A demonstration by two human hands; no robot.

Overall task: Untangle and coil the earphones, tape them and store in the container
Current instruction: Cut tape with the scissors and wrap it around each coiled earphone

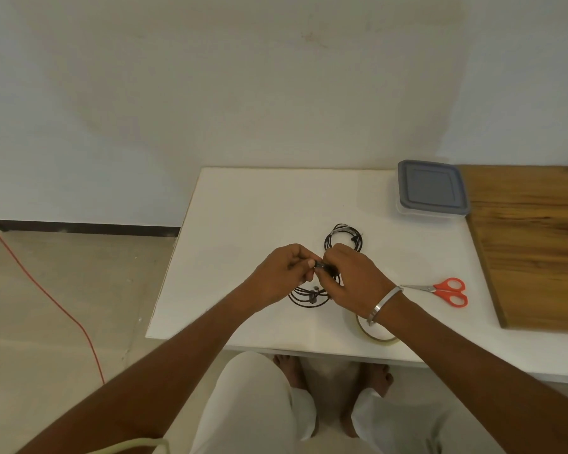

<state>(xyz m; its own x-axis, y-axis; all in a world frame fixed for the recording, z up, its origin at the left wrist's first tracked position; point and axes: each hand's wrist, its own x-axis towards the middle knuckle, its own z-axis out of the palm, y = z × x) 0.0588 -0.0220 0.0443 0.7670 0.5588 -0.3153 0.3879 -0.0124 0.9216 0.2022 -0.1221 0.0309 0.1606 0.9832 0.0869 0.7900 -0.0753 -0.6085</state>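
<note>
Earphones (312, 294), a coiled black loop mid-tabletop (243, 208), are pinched at the top between left hand (284, 270) and right hand (350, 276); the cord looks light, limp, springy; best gripped where strands bunch.

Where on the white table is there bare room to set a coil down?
Bare: the far left stretch of the table, and between the container and scissors. Crowded: the middle, with both hands on the earphones, a second coil behind, tape near.

Tape roll (374, 335) half under the right wrist, held coil (309, 294) partly behind fingers — wooden board (535, 250) cut off right
</note>
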